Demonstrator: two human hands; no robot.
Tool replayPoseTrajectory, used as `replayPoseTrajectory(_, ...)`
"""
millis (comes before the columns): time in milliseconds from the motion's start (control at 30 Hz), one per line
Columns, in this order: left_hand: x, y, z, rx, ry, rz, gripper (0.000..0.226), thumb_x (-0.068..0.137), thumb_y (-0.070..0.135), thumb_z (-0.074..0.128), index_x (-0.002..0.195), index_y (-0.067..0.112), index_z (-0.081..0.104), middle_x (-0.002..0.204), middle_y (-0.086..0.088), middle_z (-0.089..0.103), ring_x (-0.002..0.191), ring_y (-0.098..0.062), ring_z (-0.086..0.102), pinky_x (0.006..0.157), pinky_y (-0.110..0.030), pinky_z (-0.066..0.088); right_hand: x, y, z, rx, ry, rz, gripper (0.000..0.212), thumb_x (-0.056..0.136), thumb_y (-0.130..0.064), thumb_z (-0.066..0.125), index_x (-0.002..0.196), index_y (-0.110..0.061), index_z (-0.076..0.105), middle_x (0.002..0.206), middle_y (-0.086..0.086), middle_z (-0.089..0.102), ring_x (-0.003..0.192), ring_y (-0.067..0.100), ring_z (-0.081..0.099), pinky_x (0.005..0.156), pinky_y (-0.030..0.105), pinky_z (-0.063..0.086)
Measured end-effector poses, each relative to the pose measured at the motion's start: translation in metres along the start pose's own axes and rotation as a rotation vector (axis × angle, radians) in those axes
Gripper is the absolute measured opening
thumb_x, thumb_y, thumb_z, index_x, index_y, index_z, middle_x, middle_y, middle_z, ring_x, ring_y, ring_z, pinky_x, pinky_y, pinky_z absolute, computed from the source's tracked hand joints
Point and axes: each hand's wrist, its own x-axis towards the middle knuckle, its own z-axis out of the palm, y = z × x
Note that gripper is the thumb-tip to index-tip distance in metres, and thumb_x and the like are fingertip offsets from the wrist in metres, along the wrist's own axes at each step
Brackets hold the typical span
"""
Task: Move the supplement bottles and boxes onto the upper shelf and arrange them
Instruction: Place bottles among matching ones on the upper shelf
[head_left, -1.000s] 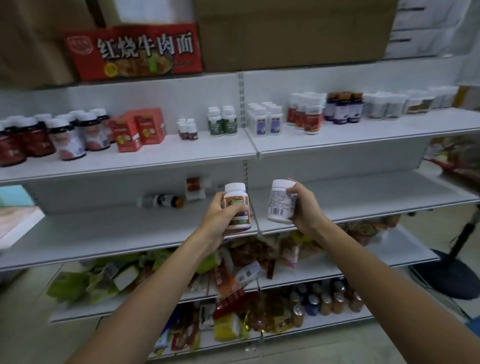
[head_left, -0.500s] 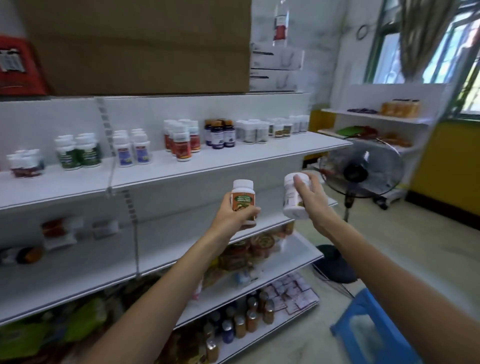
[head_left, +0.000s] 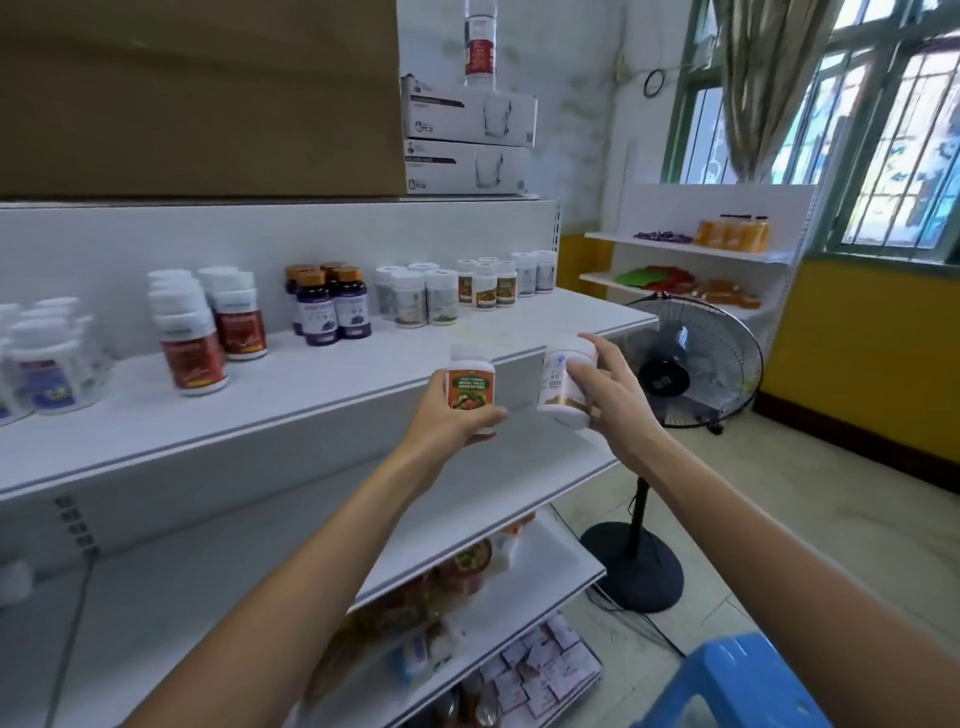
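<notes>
The upper shelf carries capped bottles in clusters. At nine o'clock from the hands stand blurred white bottles with blue labels. Toward ten o'clock are red-labelled bottles, and at eleven o'clock dark bottles with gold caps. Near twelve o'clock are white tubs, with small orange-labelled bottles just beyond them at the shelf's far end. Every lid is on, so what they contain cannot be seen. Above them a large cardboard box sits closed, and beside it, at its three o'clock, are two stacked white cartons printed with drinking glasses.

The person's left hand wraps its fingers and thumb around the lower half of an orange-labelled bottle. The bottle is upright, white cap up and label toward the camera. The right hand grips a white bottle with a gold band, slightly tilted. The thumb and one finger curl onto it while the other fingers fan loosely outward.

Both bottles are in the air just in front of the upper shelf's front lip and do not rest on it. The white one sits at three o'clock from the orange one, close but apart. The bare stretch of shelf nearest them lies at twelve o'clock.

A standing fan is at three o'clock from the right hand, and a blue stool at five o'clock.
</notes>
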Motion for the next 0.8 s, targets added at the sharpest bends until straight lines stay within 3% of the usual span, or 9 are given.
replayPoseTrajectory(100,0.047,0.007,0.005,0.037,0.001,0.013,0.048,0.073,0.001,0.074,0.111,0.014,0.046,0.109,-0.011,0.058,0.091,-0.017,0.058,0.064,-0.021,0.055,0.052,0.001,-0.004,0.060,0.011,0.025,0.033,0.098,-0.023,0.045,0.130,-0.029,0.038,0.113,0.003,0.053,0.098,0.022,0.060,0.079,0.036,0.055)
replayPoseTrajectory(200,0.092,0.012,0.012,0.089,-0.013,0.018,0.053,0.072,0.004,0.076,0.115,0.018,0.046,0.114,-0.008,0.059,0.100,-0.019,0.059,0.073,-0.028,0.057,0.099,0.005,-0.010,0.134,0.054,0.039,0.033,0.101,-0.028,0.036,0.133,-0.022,0.038,0.113,0.006,0.053,0.098,0.024,0.057,0.079,0.039,0.053)
replayPoseTrajectory(367,0.153,0.010,0.024,0.089,0.074,-0.030,0.048,0.075,0.008,0.075,0.114,0.018,0.048,0.111,-0.007,0.062,0.087,-0.015,0.064,0.067,-0.025,0.056,0.171,0.012,-0.024,0.168,0.048,0.039,0.019,0.100,-0.022,0.033,0.115,-0.025,0.045,0.105,0.002,0.054,0.096,0.022,0.056,0.076,0.036,0.054)
replayPoseTrajectory(500,0.189,0.007,0.027,0.168,0.189,0.006,0.049,0.076,0.010,0.074,0.117,0.017,0.047,0.109,-0.004,0.061,0.088,-0.012,0.062,0.064,-0.019,0.055,0.232,0.023,-0.020,0.060,-0.074,-0.003,0.030,0.094,-0.009,0.046,0.119,-0.024,0.041,0.102,-0.003,0.057,0.092,0.014,0.061,0.066,0.025,0.054)
replayPoseTrajectory(600,0.203,0.011,0.021,0.114,0.336,0.101,0.038,0.079,0.002,0.069,0.106,0.018,0.049,0.098,-0.001,0.060,0.087,-0.014,0.061,0.061,-0.015,0.055,0.265,0.036,0.000,-0.080,-0.231,-0.130,0.032,0.089,-0.010,0.057,0.116,-0.024,0.046,0.100,0.000,0.059,0.091,0.019,0.064,0.072,0.034,0.058)
replayPoseTrajectory(667,0.205,0.014,0.013,0.099,0.451,0.161,0.036,0.078,0.000,0.068,0.105,0.016,0.050,0.095,-0.001,0.061,0.089,-0.018,0.062,0.068,-0.020,0.057,0.275,0.040,0.018,-0.139,-0.349,-0.263,0.032,0.086,-0.011,0.063,0.111,-0.024,0.049,0.096,0.000,0.059,0.087,0.020,0.064,0.073,0.033,0.058)
replayPoseTrajectory(733,0.203,0.016,0.004,0.134,0.564,0.204,0.039,0.076,-0.001,0.069,0.107,0.015,0.051,0.092,0.000,0.061,0.089,-0.018,0.061,0.078,-0.029,0.055,0.278,0.044,0.037,-0.221,-0.430,-0.418,0.033,0.083,-0.016,0.068,0.110,-0.023,0.049,0.105,0.004,0.057,0.090,0.021,0.062,0.074,0.031,0.057)
replayPoseTrajectory(800,0.197,0.015,-0.002,0.192,0.658,0.232,0.037,0.075,0.000,0.070,0.100,0.021,0.052,0.090,0.002,0.061,0.085,-0.015,0.060,0.079,-0.030,0.052,0.276,0.048,0.054,-0.321,-0.491,-0.582,0.037,0.081,-0.024,0.072,0.111,-0.021,0.051,0.113,0.004,0.053,0.094,0.020,0.058,0.076,0.029,0.054)
